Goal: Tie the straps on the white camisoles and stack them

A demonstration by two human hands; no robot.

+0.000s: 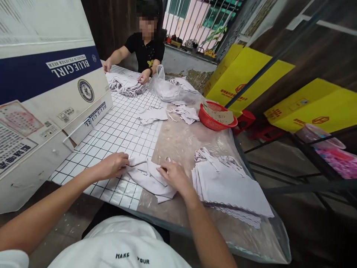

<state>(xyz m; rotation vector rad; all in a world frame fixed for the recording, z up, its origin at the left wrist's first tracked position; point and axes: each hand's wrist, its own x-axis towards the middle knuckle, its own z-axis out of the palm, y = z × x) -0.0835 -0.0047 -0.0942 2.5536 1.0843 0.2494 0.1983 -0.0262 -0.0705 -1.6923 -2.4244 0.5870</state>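
My left hand (113,165) rests curled on the near part of the table, its fingers pinching the left end of a white fabric piece (150,180). My right hand (174,175) presses down on the same loose white pieces, fingers bent and closed on the cloth. Just right of that hand lies a thick stack of flat white fabric pieces (231,190) with looped straps at its far edge.
A grid-patterned sheet (122,126) covers the table's left half. A large Blue Girl carton (41,100) stands at left. Across the table a person in black handles white pieces (125,85). A red basket (216,117), a clear plastic bag (173,91) and yellow boxes (248,78) lie right.
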